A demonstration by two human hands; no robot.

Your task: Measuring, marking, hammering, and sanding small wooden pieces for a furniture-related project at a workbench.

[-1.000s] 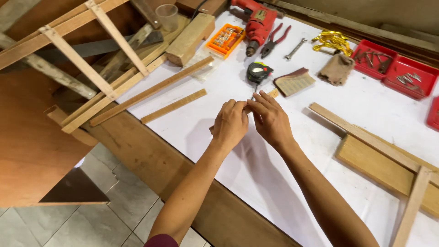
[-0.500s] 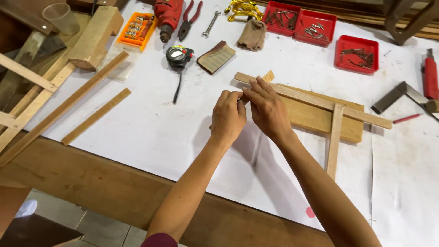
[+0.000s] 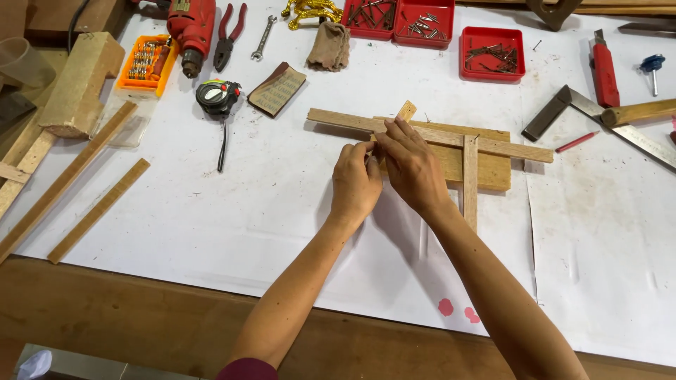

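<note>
Head view, hands: my left hand [image 3: 355, 184] and right hand [image 3: 412, 167] stay pressed together, fingers closed on a small wooden stick [image 3: 404, 112].
Stick: lies over the long slat [image 3: 429, 134], touching it.
Change: the slat frame now sits directly under my hands; the tape measure [image 3: 217, 96] lies well left.

Surface [image 3: 141, 324]: brown wooden top, mostly covered by white paper sheets [image 3: 267, 211] with two pink spots near the front edge.

On it, far edge, left to right: orange bit case [image 3: 144, 65], red drill [image 3: 186, 32], red-handled pliers [image 3: 229, 35], wrench [image 3: 263, 36], tan cloth [image 3: 329, 48], three red trays of nails [image 3: 493, 53].

Middle: tape measure [image 3: 218, 95], sanding block [image 3: 278, 88], flat wooden board [image 3: 493, 169] with thin slats [image 3: 331, 118] laid across it.

Left: wood block [image 3: 77, 81], two long strips [image 3: 98, 210].

Right: red utility knife [image 3: 604, 70], try square [image 3: 556, 112], red pencil [image 3: 576, 141].
</note>
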